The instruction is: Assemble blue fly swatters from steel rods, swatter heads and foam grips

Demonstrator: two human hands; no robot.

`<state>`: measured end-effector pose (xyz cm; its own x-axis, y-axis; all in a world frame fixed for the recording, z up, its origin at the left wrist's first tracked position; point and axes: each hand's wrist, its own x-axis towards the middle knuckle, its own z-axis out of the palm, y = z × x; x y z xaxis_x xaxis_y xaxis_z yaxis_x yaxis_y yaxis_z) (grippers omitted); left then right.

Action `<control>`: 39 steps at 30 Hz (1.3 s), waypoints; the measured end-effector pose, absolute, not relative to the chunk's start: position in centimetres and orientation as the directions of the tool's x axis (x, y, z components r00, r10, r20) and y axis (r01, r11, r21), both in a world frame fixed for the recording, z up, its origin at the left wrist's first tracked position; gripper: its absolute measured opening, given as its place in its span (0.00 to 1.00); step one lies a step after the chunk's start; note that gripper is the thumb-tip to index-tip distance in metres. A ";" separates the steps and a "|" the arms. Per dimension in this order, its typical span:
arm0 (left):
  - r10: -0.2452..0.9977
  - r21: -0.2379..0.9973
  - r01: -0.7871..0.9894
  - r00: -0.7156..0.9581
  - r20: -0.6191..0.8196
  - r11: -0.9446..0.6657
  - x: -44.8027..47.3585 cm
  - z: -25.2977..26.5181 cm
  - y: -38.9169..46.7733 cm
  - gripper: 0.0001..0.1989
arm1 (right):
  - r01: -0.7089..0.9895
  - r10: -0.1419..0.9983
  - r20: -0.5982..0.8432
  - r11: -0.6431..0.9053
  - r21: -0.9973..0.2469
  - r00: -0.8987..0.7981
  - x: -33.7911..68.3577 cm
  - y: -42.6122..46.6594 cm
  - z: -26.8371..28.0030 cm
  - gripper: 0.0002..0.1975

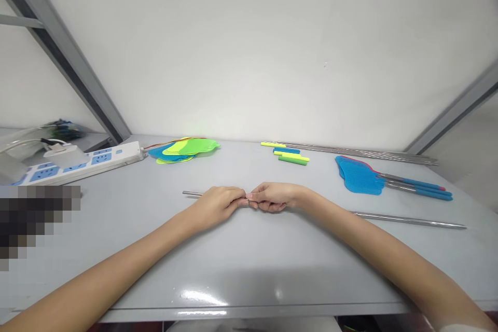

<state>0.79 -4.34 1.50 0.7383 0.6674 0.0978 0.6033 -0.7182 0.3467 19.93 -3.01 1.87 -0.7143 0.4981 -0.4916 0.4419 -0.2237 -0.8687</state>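
Observation:
My left hand (221,202) is closed around a thin metal rod (192,194), whose end sticks out to the left. Close beside it, my right hand (270,197) pinches the rod where the fingertips of both hands nearly meet. Farther right, a length of metal tube (408,220) emerges from behind my right forearm, roughly in line with the rod. Whether the two are one piece is hidden by my hand and arm.
Green, yellow and blue fly swatter heads (198,146) lie at the back left. Short coloured grips (291,156) and long metal rods (365,153) lie along the back. Blue fly swatters (360,176) are at right. A power strip (101,161) stands at left.

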 end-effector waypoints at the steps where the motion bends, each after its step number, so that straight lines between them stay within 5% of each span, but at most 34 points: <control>1: 0.671 0.355 0.603 0.735 0.102 -0.714 0.9 1.5 -4.5 0.17 | 0.441 0.499 -0.492 -0.227 -0.869 -0.713 19.9 -3.1 1.8 0.17; 27: 0.714 0.549 0.588 0.700 0.025 -0.594 1.4 1.6 -5.3 0.20 | 0.441 0.551 -0.482 -0.216 -0.871 -0.681 19.4 -4.1 1.4 0.16; 39: 0.733 0.594 0.584 0.680 0.015 -0.553 1.2 2.6 -5.0 0.11 | 0.424 0.546 -0.461 -0.202 -0.883 -0.699 19.4 -3.9 1.4 0.19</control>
